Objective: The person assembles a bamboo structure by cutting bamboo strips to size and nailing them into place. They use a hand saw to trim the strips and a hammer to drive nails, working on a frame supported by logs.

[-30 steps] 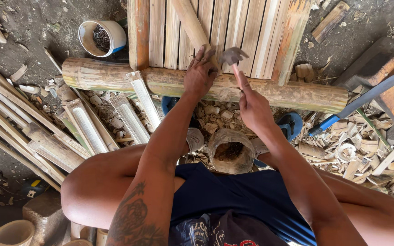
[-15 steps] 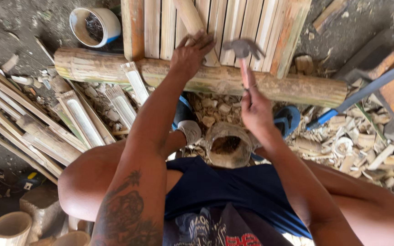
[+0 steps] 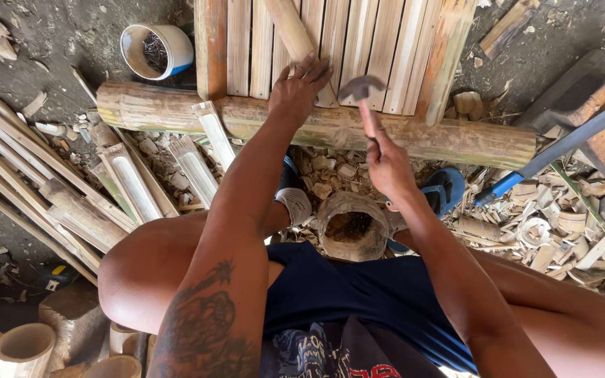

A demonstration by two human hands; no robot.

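Head view: two hands, one hammer (image 3: 360,87), one cup (image 3: 157,49).

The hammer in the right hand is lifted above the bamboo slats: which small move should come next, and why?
Probably a short downward blow. The right hand holds the hammer raised over the slats, just above the bamboo pole, while the left hand presses the slats flat beside that spot. No nail is visible.

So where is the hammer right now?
In the head view the hammer is up in the right hand, its head just above the thick bamboo pole, close to the right of the left hand pressing on the slats.
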